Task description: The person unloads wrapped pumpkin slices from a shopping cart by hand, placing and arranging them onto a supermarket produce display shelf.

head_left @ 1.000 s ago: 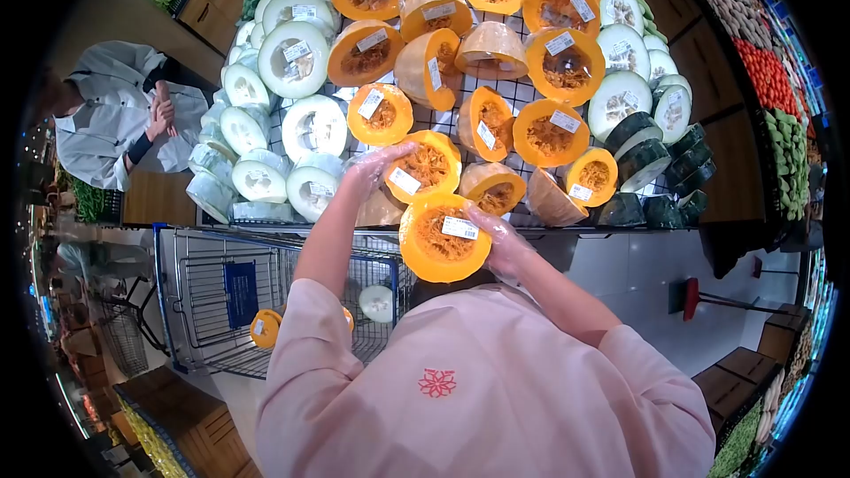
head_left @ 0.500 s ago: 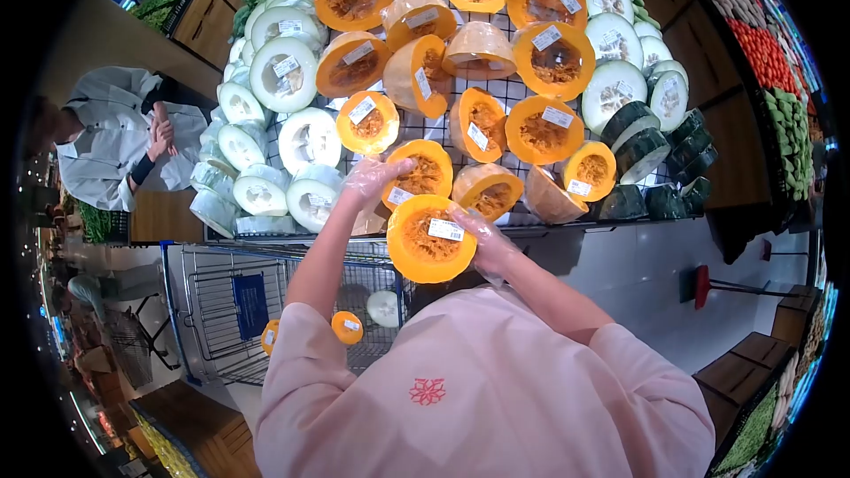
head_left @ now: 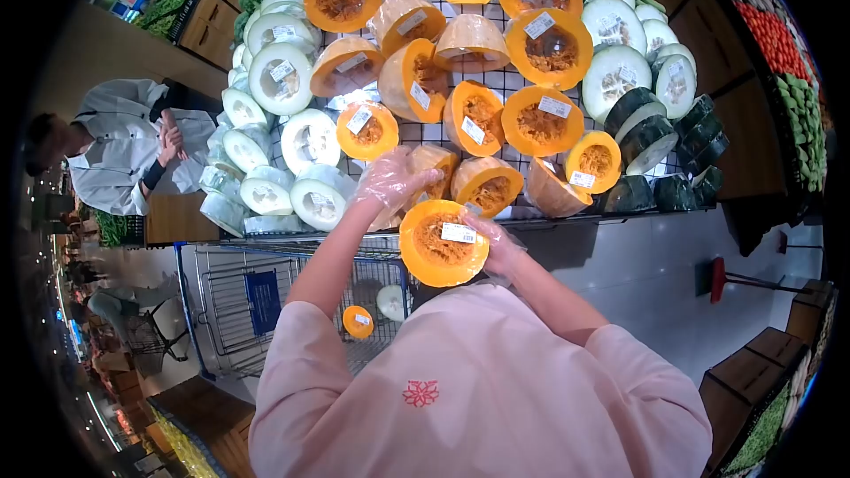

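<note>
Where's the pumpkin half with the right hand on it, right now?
Head view, near the centre: the pumpkin half is in the right hand, cut face toward the camera, to the right of the shopping cart.

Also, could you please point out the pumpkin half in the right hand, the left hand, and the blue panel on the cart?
Pumpkin half (head_left: 444, 244): head view, middle of the cut face.
Left hand (head_left: 388, 181): head view, back of the hand.
Blue panel (head_left: 263, 303): head view, middle of its face.

Pumpkin pieces occupy the centre of the display grid, melon pieces to either side. Shopping cart stands before it, left of the person; one pumpkin half lies inside.
</note>
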The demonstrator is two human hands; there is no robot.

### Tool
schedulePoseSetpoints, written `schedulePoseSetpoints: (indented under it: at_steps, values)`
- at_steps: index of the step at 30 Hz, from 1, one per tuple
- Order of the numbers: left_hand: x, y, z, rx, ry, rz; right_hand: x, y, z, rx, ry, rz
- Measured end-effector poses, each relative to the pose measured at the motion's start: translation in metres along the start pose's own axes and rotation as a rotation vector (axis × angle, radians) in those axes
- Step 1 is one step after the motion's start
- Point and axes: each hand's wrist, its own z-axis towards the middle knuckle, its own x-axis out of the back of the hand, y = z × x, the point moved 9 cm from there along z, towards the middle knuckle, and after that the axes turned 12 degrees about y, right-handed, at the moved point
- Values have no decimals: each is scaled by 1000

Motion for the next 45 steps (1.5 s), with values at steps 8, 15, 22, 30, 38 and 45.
schedulePoseSetpoints:
  at_steps: [8,15,22,30,38,45]
  values:
    - [-16,-10,-67,-211,235,192,-6,-41,-47,109,13,23]
    - [-16,-37,-45,-219,275,-287,-21,-103,-86,278,9,124]
    - [19,11,-18,-157,145,-36,-41,-144,-115,459,-48,173]
    - [8,47,-43,19,80,205,-25,-152,-106,481,3,167]
    - [0,24,-46,115,160,90,-40,-158,-97,482,23,94]
    - [-9,0,-59,161,197,-56,-49,-161,-83,469,20,68]
